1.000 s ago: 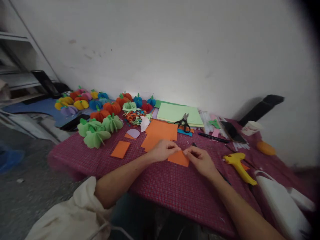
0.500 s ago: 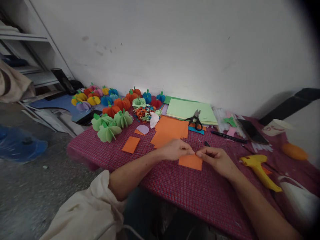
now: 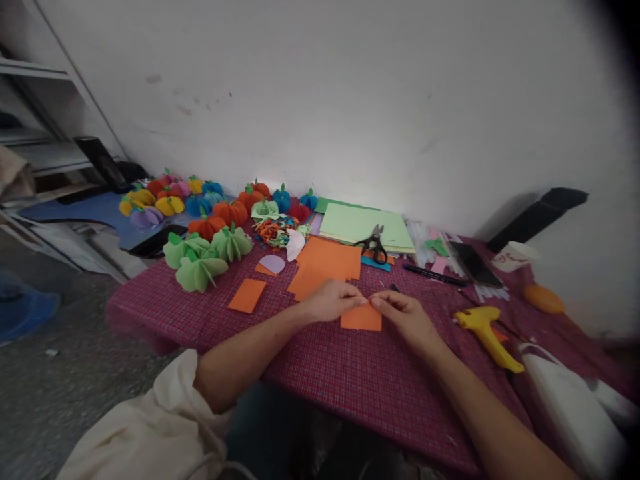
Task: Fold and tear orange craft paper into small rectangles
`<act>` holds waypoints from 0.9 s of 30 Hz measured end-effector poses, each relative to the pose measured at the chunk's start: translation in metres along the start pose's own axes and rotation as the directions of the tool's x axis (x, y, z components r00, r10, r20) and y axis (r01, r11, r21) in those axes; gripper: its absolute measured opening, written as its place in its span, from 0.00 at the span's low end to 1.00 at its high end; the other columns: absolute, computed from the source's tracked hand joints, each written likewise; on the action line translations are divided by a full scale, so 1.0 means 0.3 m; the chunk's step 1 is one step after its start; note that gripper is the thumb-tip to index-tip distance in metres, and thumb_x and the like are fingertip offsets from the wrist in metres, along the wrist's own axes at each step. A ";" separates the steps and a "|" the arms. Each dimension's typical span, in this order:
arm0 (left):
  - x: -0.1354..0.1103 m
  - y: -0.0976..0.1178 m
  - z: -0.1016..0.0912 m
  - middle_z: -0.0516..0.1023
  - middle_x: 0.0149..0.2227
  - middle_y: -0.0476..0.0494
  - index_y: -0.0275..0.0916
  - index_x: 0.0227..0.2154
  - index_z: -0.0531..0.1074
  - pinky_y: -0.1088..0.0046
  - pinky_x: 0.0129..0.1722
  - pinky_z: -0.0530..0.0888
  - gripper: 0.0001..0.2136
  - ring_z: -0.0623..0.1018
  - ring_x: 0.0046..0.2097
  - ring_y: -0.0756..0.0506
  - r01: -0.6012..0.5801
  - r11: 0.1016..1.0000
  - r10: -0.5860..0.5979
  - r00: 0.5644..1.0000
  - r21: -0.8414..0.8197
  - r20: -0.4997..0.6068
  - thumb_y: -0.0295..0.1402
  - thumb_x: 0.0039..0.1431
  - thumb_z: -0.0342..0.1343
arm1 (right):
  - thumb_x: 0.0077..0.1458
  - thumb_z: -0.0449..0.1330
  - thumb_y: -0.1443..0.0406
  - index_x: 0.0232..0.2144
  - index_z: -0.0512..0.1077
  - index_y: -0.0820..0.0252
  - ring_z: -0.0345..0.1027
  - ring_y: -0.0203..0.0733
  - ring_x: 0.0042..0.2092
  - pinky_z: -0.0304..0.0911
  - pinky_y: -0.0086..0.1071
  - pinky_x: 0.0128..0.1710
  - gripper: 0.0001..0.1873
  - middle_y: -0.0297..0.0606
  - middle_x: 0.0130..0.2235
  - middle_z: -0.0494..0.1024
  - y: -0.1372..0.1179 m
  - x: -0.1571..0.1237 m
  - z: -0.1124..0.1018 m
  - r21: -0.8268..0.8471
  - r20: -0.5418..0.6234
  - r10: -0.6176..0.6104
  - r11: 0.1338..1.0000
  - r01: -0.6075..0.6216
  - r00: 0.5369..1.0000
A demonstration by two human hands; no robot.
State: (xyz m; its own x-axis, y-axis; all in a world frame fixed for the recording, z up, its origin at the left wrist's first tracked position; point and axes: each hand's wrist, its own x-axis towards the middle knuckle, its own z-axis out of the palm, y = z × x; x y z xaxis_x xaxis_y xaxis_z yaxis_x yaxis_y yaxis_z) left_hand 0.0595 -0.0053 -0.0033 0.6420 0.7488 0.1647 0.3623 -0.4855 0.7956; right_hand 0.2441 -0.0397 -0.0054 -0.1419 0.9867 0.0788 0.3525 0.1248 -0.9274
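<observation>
We hold a small orange sheet (image 3: 361,317) between both hands, low over the red cloth (image 3: 325,373) near the table's front edge; the sheet lies flat or nearly so, its long axis running left to right, and its upper edge sits right at our fingertips, so the paper hangs toward us from the pinch, not away from it; our left hand (image 3: 331,300) grips the upper left corner and our right hand (image 3: 406,313) the upper right part of that edge, the two sets of fingertips almost meeting at the middle; neither hand is nearer than the other, both touch it; the fingers of each hand are drawn close together, thumb against forefinger, pinching the sheet's edge, with the other fingers curled in; whether the sheet is one layer or folded double we cannot tell. Just behind the left hand lies a stack of orange paper (image 3: 327,263), with black scissors (image 3: 374,243) beyond it on the green sheets (image 3: 360,225); a smaller orange card (image 3: 247,295) lies well to the left, near the green paper pumpkins (image 3: 203,257); a yellow glue gun (image 3: 485,330) lies to the right of our right hand, apart from it, and a black pen (image 3: 433,275) lies behind.
</observation>
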 end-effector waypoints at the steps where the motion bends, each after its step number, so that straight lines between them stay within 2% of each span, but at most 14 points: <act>1: 0.000 -0.001 0.001 0.67 0.21 0.52 0.33 0.27 0.72 0.81 0.23 0.58 0.17 0.63 0.24 0.54 -0.005 1.000 0.005 1.000 0.010 0.009 0.41 0.54 0.44 | 0.46 0.56 0.57 0.26 0.72 0.60 0.64 0.36 0.31 0.57 0.27 0.31 0.12 0.33 0.27 0.73 -0.001 0.000 0.006 -0.026 0.001 -0.005 1.000 0.005 1.000; 4: 0.002 -0.005 -0.011 0.62 0.19 0.53 0.33 0.23 0.70 0.81 0.21 0.56 0.18 0.60 0.22 0.55 -0.007 0.999 0.007 1.000 0.031 0.019 0.42 0.54 0.44 | 0.47 0.54 0.57 0.23 0.70 0.62 0.60 0.33 0.26 0.55 0.26 0.26 0.14 0.31 0.22 0.69 0.004 0.007 -0.004 -0.062 -0.013 -0.021 0.998 0.020 1.000; 7: 0.007 -0.005 -0.030 0.59 0.17 0.54 0.32 0.20 0.68 0.81 0.20 0.55 0.19 0.59 0.21 0.55 0.008 0.999 -0.009 1.000 0.048 0.015 0.43 0.54 0.43 | 0.47 0.54 0.56 0.23 0.69 0.62 0.57 0.32 0.25 0.53 0.26 0.25 0.14 0.31 0.21 0.67 0.010 0.013 -0.030 -0.060 -0.017 -0.034 0.998 0.033 0.999; 10: 0.010 0.001 -0.035 0.64 0.18 0.53 0.32 0.22 0.70 0.82 0.20 0.57 0.18 0.63 0.22 0.55 0.030 0.999 -0.031 0.998 0.011 0.053 0.41 0.54 0.44 | 0.46 0.55 0.55 0.22 0.69 0.62 0.57 0.32 0.24 0.53 0.26 0.25 0.15 0.31 0.21 0.67 0.014 0.014 -0.045 -0.062 0.001 -0.022 0.998 0.022 1.000; 13: -0.007 0.022 -0.031 0.72 0.22 0.47 0.31 0.25 0.70 0.81 0.23 0.63 0.18 0.69 0.23 0.54 0.124 0.989 -0.112 0.984 -0.083 0.135 0.40 0.56 0.41 | 0.45 0.55 0.54 0.20 0.68 0.61 0.58 0.33 0.24 0.53 0.26 0.24 0.16 0.31 0.21 0.68 0.019 0.013 -0.053 -0.066 -0.007 0.006 0.998 -0.007 1.000; 15: -0.046 0.046 -0.037 0.74 0.24 0.44 0.31 0.26 0.70 0.80 0.25 0.66 0.19 0.72 0.24 0.52 0.159 0.986 -0.152 0.979 -0.047 0.135 0.39 0.57 0.40 | 0.44 0.55 0.53 0.21 0.68 0.61 0.59 0.34 0.24 0.54 0.26 0.24 0.16 0.31 0.21 0.69 0.023 0.015 -0.059 -0.044 -0.022 0.041 0.998 -0.042 0.999; 17: -0.115 0.068 -0.058 0.75 0.25 0.44 0.33 0.25 0.71 0.78 0.28 0.67 0.17 0.73 0.27 0.51 0.124 0.984 -0.136 0.987 0.132 0.088 0.39 0.56 0.41 | 0.44 0.56 0.52 0.23 0.69 0.61 0.62 0.36 0.25 0.56 0.27 0.25 0.17 0.34 0.24 0.71 0.026 0.018 -0.064 -0.005 -0.026 0.091 0.996 -0.091 0.996; 18: -0.160 0.073 -0.075 0.76 0.27 0.44 0.35 0.26 0.72 0.76 0.31 0.67 0.16 0.73 0.30 0.50 0.110 0.966 -0.117 0.993 0.233 0.019 0.38 0.56 0.42 | 0.43 0.55 0.51 0.25 0.69 0.61 0.63 0.37 0.27 0.57 0.28 0.26 0.18 0.35 0.25 0.72 0.027 0.019 -0.065 0.013 -0.019 0.116 0.993 -0.116 0.993; 20: -0.263 0.064 -0.119 0.75 0.36 0.44 0.39 0.36 0.70 0.73 0.38 0.66 0.13 0.73 0.37 0.48 0.162 0.911 -0.104 0.980 0.379 -0.168 0.36 0.56 0.42 | 0.43 0.56 0.51 0.26 0.70 0.60 0.64 0.39 0.28 0.59 0.29 0.27 0.18 0.36 0.27 0.74 0.029 0.021 -0.063 0.040 0.007 0.147 0.988 -0.147 0.989; 21: -0.316 0.049 -0.145 0.73 0.41 0.43 0.40 0.42 0.68 0.70 0.42 0.64 0.14 0.71 0.42 0.46 0.224 0.870 -0.109 0.956 0.439 -0.271 0.36 0.56 0.43 | 0.43 0.56 0.51 0.26 0.70 0.60 0.65 0.39 0.28 0.59 0.29 0.27 0.18 0.36 0.27 0.74 0.030 0.022 -0.059 0.050 0.021 0.153 0.987 -0.153 0.988; 23: -0.413 0.000 -0.196 0.69 0.47 0.42 0.41 0.49 0.61 0.66 0.47 0.61 0.18 0.67 0.48 0.44 0.354 0.769 -0.137 0.905 0.532 -0.403 0.37 0.55 0.45 | 0.43 0.56 0.51 0.25 0.70 0.59 0.64 0.37 0.27 0.58 0.28 0.26 0.17 0.34 0.26 0.73 0.033 0.023 -0.050 0.067 0.042 0.156 0.985 -0.158 0.987; 25: -0.488 -0.058 -0.238 0.64 0.51 0.40 0.41 0.51 0.59 0.62 0.47 0.60 0.23 0.64 0.51 0.40 0.468 0.662 -0.182 0.858 0.586 -0.480 0.41 0.52 0.48 | 0.43 0.56 0.51 0.24 0.69 0.60 0.62 0.35 0.25 0.56 0.27 0.25 0.17 0.33 0.24 0.72 0.036 0.024 -0.039 0.065 0.055 0.154 0.985 -0.158 0.987; 27: -0.534 -0.108 -0.261 0.62 0.52 0.38 0.39 0.51 0.59 0.59 0.47 0.60 0.26 0.63 0.52 0.38 0.526 0.590 -0.223 0.835 0.612 -0.503 0.45 0.49 0.50 | 0.43 0.56 0.51 0.24 0.69 0.60 0.61 0.34 0.24 0.55 0.26 0.24 0.17 0.32 0.23 0.71 0.038 0.023 -0.031 0.048 0.083 0.157 0.986 -0.162 0.984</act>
State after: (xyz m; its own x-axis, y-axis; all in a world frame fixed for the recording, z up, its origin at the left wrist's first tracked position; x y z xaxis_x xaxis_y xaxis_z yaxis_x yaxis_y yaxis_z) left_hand -0.1081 -0.0743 -0.0097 0.1153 0.9605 0.2534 0.9654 -0.1684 0.1990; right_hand 0.2558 -0.0306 -0.0121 -0.1609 0.9820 -0.0988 0.3256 -0.0417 -0.9446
